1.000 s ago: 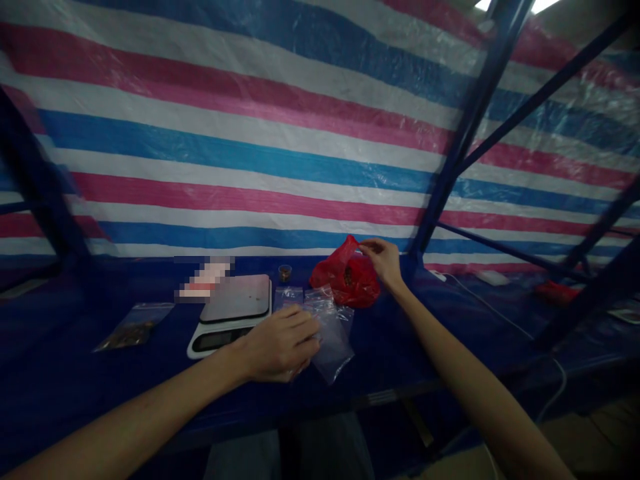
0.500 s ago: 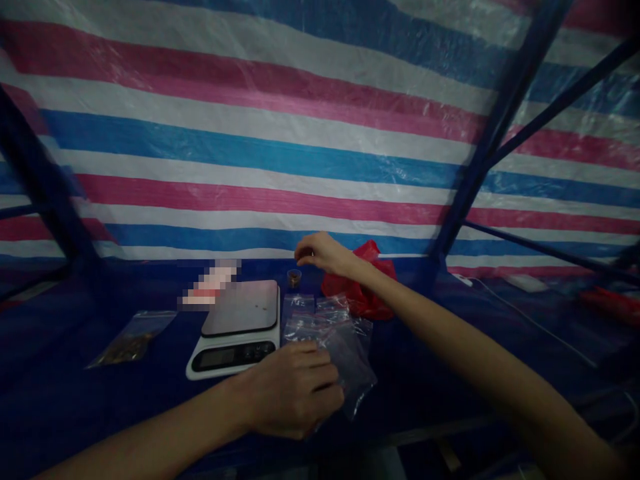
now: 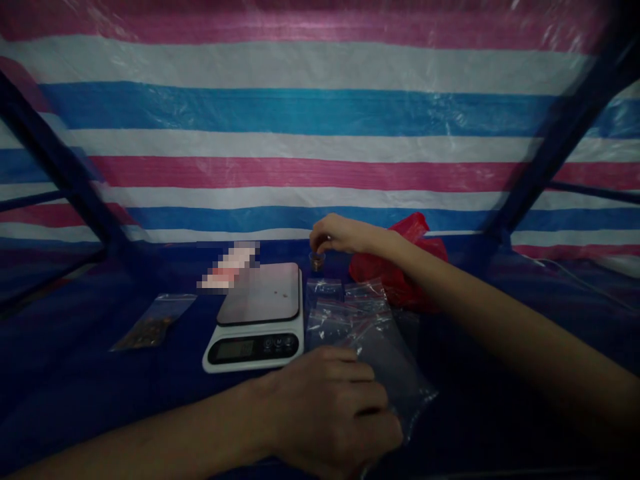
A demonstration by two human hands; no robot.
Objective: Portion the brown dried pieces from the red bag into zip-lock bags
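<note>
My right hand (image 3: 335, 233) reaches to a small clear cup (image 3: 317, 262) with brown bits inside. Its fingers are pinched at the cup's mouth, and anything between the fingertips is too small to make out. My left hand (image 3: 337, 407) hovers low over the near edge of a pile of clear zip bags (image 3: 383, 350). Its fingers are curled in, and the tips are hidden beneath the hand. Left of the bags stands a white digital scale (image 3: 253, 360) with a few tiny brown bits on its plate (image 3: 260, 293). Its display is hard to read.
A zip bag with brown pieces (image 3: 153, 327) lies left of the scale. Behind the scale is a blurred-out pinkish item (image 3: 230, 267). A crumpled red plastic bag (image 3: 400, 273) sits under my right forearm. Striped sheeting (image 3: 300, 113) closes off the back, with blue frame posts (image 3: 60, 160) at the sides.
My right hand has come down from above the cup to its mouth. My left hand stays near the bags, its fingers still curled. The view has tilted down and moved closer.
</note>
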